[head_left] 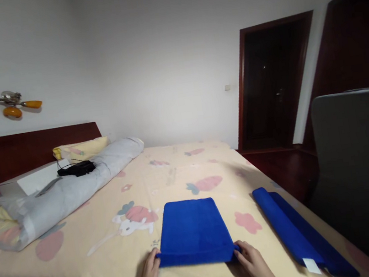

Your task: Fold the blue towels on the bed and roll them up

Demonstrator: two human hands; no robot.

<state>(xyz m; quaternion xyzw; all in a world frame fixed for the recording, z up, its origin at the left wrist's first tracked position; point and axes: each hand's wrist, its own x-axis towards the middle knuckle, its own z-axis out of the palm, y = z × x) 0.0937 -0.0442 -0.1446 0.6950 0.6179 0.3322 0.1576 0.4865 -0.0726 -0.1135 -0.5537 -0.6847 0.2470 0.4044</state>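
Blue towel lies flat on the bed sheet, folded to a neat rectangle, near edge toward the person. Left hand pinches the towel's near left corner, fingers curled closed on the cloth edge; right hand does the same at the near right corner, fingertips tucked on the fold. Near edge looks slightly lifted, thick, like a doubled layer.

Step in hand, as I read it: midway through folding the towel, both corners gripped, ready for another fold. Next move would call for lifting both corners together and carrying the near edge toward the far edge, keeping the sides lined up so the layers don't skew.

Right of the towel, apart from it: a second blue towel, folded long and narrow, white tag at its near end, close to the bed's edge. Far left of the towel: a rolled grey quilt with a black cable bundle on top. Beyond the towel, right: dark doorway.
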